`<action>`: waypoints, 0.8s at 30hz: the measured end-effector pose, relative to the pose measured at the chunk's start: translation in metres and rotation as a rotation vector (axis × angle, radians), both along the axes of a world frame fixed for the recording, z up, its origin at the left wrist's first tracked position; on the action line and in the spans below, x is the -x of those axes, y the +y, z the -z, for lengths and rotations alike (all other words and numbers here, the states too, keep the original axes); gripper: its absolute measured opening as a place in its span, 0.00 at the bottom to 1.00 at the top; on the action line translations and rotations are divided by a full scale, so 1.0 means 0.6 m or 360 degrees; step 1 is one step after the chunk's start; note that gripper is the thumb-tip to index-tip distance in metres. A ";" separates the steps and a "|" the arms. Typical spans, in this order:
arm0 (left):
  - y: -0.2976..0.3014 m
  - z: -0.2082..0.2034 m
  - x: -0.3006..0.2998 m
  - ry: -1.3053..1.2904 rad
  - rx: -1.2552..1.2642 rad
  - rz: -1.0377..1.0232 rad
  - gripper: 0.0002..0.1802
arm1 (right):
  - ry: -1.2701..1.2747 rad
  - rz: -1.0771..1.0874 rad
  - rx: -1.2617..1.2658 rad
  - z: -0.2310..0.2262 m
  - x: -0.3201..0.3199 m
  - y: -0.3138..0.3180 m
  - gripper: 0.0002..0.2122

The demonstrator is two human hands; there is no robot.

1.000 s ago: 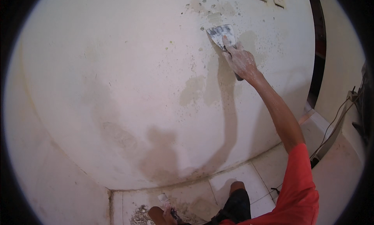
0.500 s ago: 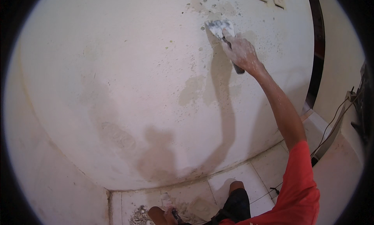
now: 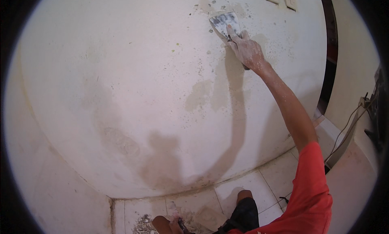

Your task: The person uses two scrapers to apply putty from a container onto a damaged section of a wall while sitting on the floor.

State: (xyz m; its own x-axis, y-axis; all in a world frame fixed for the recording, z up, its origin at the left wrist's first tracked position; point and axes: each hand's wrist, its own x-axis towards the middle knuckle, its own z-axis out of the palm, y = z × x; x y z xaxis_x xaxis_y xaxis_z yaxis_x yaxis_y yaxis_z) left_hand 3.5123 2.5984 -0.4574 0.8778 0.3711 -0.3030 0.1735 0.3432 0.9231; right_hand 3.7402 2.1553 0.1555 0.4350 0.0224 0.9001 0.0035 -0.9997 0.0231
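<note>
My right hand (image 3: 249, 54), dusted with white, is closed around the dark handle of a broad putty knife (image 3: 223, 23). One finger lies along the knife's metal blade, which is smeared with white and grey filler. The blade rests at the pitted, patchy upper part of the white wall (image 3: 142, 72). Low in the picture, beside my knee, my left hand (image 3: 175, 226) is partly hidden. It grips a second tool with a dark handle (image 3: 182, 225) and a pale blade end, seemingly another scraper.
Two switch or socket plates (image 3: 290, 1) sit on the wall at upper right. Rubble (image 3: 144, 225) lies on the tiled floor (image 3: 194, 201) by my left knee. Cables (image 3: 344, 128) hang at the right over a pale ledge, and a dark gap (image 3: 331, 43) borders the wall.
My right hand and the putty knife have shifted slightly up and to the left along the wall, and the blade has turned. My left hand has barely moved.
</note>
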 end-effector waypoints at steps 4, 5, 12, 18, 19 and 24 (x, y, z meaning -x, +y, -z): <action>0.014 0.031 -0.005 -0.0140 -0.0346 0.0078 0.13 | 0.0068 -0.0042 0.0020 0.053 0.015 -0.002 0.25; 0.013 0.033 -0.006 -0.0160 -0.0364 0.0081 0.13 | 0.0050 -0.0123 0.0016 0.062 0.025 -0.005 0.26; -0.001 0.043 -0.015 -0.0250 -0.0435 0.0120 0.14 | -0.0191 -0.0325 -0.0304 -0.023 0.040 0.002 0.27; 0.012 0.060 -0.011 -0.0517 -0.0781 0.0052 0.14 | -0.0042 -0.0190 -0.0201 0.002 0.034 0.086 0.27; 0.018 0.072 -0.010 -0.0764 -0.1082 -0.0071 0.14 | 0.0060 -0.0253 -0.0201 0.015 0.041 0.094 0.27; 0.013 0.054 -0.012 -0.0328 -0.0568 0.0100 0.15 | 0.0167 -0.0227 -0.0163 0.048 0.075 0.051 0.27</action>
State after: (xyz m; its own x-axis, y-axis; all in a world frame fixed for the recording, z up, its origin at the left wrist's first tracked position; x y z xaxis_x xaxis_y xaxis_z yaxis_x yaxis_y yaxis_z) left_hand 3.5192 2.6060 -0.4899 0.9309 0.3647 0.0192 -0.0167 -0.0101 0.9998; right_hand 3.6953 2.1862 0.1267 0.5255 0.0011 0.8508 0.1422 -0.9861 -0.0865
